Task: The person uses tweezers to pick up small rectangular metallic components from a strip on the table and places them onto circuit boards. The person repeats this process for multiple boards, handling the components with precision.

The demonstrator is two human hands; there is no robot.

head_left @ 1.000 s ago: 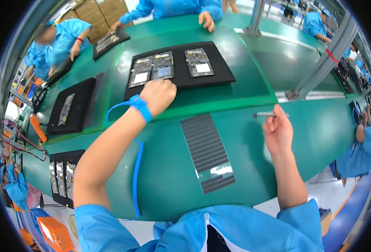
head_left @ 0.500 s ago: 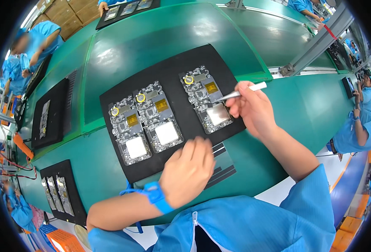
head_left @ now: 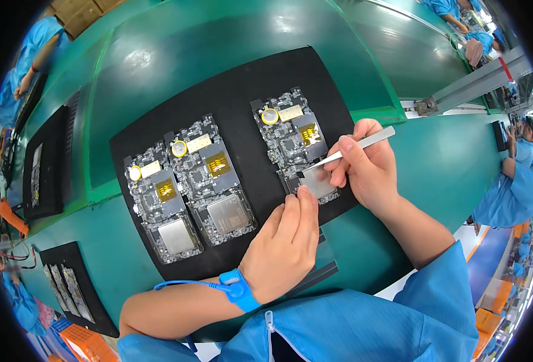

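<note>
Between the thumb and fingers of my right hand (head_left: 369, 166) is a pair of silver tweezers (head_left: 372, 139). Its tips point down-left onto the right circuit board (head_left: 290, 136), just above that board's silver metal shield (head_left: 319, 183). My left hand (head_left: 284, 244) rests its outstretched fingertips at the same board's lower edge; its thumb is hidden. The board carries a round yellow-rimmed coin cell (head_left: 270, 116) and an amber film patch (head_left: 309, 134). Two similar boards, a middle one (head_left: 205, 175) and a left one (head_left: 158, 205), lie side by side on the black mat (head_left: 236, 90).
A blue wrist strap (head_left: 240, 291) with a cord is on my left wrist. Dark strips (head_left: 314, 277) lie under my left hand. Another black mat (head_left: 91, 320) with several boards is at lower left. A metal post (head_left: 477, 87) stands at the right. Co-workers in blue surround the bench.
My left hand has moved up and right to the right board's lower edge. The tweezers stay at that board, their tips slightly lower. The whole view has shifted a little.
</note>
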